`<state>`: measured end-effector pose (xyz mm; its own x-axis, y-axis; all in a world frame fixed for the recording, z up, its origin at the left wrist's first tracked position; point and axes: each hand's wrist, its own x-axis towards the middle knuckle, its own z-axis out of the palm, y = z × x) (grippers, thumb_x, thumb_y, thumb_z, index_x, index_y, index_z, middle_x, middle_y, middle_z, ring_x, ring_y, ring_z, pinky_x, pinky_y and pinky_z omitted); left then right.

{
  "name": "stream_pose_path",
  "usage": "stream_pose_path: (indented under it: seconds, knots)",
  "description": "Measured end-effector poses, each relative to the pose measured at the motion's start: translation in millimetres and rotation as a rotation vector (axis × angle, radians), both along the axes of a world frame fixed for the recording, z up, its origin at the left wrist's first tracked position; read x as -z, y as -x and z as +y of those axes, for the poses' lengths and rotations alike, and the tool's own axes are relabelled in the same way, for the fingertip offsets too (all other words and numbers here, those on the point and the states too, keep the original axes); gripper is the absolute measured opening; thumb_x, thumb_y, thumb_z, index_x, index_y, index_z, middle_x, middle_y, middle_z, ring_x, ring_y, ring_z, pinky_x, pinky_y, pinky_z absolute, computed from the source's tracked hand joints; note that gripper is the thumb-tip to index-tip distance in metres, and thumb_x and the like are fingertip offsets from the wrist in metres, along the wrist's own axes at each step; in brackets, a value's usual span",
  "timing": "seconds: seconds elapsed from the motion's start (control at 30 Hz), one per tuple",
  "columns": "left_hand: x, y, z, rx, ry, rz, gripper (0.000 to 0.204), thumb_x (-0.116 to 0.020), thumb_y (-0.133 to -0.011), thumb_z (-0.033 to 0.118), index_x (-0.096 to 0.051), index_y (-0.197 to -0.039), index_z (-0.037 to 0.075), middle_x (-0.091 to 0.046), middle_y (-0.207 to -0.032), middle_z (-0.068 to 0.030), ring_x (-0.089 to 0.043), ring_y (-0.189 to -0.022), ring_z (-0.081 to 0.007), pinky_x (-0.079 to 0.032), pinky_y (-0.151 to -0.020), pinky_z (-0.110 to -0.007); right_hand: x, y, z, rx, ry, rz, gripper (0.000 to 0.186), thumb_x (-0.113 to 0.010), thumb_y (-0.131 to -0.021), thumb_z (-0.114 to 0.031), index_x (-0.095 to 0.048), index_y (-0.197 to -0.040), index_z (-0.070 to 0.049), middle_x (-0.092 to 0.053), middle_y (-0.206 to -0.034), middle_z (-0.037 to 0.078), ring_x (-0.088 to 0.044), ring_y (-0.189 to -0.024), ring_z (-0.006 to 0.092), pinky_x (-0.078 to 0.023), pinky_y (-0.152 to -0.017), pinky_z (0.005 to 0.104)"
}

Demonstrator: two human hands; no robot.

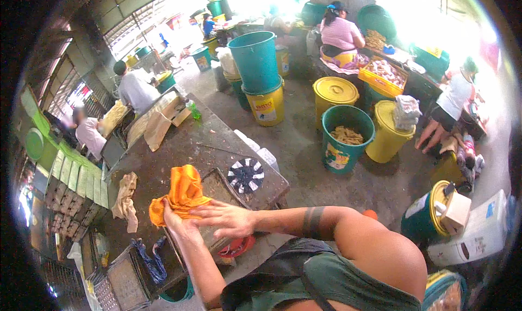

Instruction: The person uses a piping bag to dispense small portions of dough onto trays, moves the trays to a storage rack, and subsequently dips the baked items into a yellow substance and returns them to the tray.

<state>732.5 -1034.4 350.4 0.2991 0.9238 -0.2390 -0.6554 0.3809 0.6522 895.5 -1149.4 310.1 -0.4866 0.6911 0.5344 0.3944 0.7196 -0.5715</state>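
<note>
Over the worktable, a bright orange cloth (185,189) is bunched up in my left hand (181,225), which grips it from below. My right hand (231,218) reaches across from the right with its fingers stretched out, their tips against the cloth's lower edge beside my left hand. Under the cloth and my hands, partly hidden, lies a shallow rectangular tray (220,186). A crumpled beige cloth (126,202) lies to the left. A round black-and-white pad (246,175) sits to the right of the tray.
The dark worktable (190,140) carries cardboard pieces (157,127) and a green bottle (193,110). Blue cloth (151,261) and another tray (128,275) lie nearer. Stacked blocks (76,186) stand left. Beyond are buckets (348,140), lidded yellow drums (392,132) and several people working.
</note>
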Motion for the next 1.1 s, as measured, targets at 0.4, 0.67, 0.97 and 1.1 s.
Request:
stream_pose_path:
  seconds: [0.4, 0.67, 0.97, 1.1]
  knots:
    - [38, -216, -34, 0.019, -0.373, 0.333, 0.048, -0.050, -0.103, 0.030, -0.043, -0.142, 0.002, -0.053, -0.137, -0.0111, -0.052, -0.125, -0.0249, -0.044, -0.104, -0.040, -10, -135, 58, -0.028, 0.857, 1.759, 0.041, -0.067, -0.091, -0.030, -0.057, -0.124, -0.007, -0.068, -0.112, 0.009, -0.068, -0.097, 0.0226, -0.055, -0.085, 0.0373]
    - [111, -224, -25, -0.074, -1.474, 1.323, 0.055, -0.056, -0.097, 0.021, -0.038, -0.145, 0.002, -0.056, -0.135, -0.0171, -0.053, -0.125, -0.0335, -0.043, -0.103, -0.041, -8, -204, 81, 0.185, 1.048, 1.580, 0.042, -0.058, -0.096, -0.048, -0.062, -0.101, -0.006, -0.068, -0.086, 0.008, -0.068, -0.073, 0.0216, -0.055, -0.067, 0.0383]
    - [36, -224, -48, -0.030, -0.129, 0.572, 0.062, -0.052, -0.099, 0.048, -0.042, -0.142, 0.004, -0.055, -0.135, -0.0099, -0.057, -0.120, -0.0235, -0.049, -0.097, -0.040, -13, -262, 95, 0.112, 1.033, 1.892, 0.085, -0.036, -0.089, -0.080, -0.060, -0.126, -0.007, -0.064, -0.121, 0.015, -0.062, -0.111, 0.0303, -0.047, -0.099, 0.0483]
    - [76, -231, -22, 0.017, -0.435, 0.419, 0.055, -0.049, -0.103, 0.037, -0.036, -0.146, 0.005, -0.051, -0.138, -0.0119, -0.051, -0.127, -0.0249, -0.043, -0.105, -0.039, 2, -165, 83, 0.058, 0.682, 1.555, 0.053, -0.044, -0.101, -0.053, -0.058, -0.129, -0.010, -0.065, -0.119, 0.008, -0.062, -0.107, 0.0213, -0.049, -0.095, 0.0377]
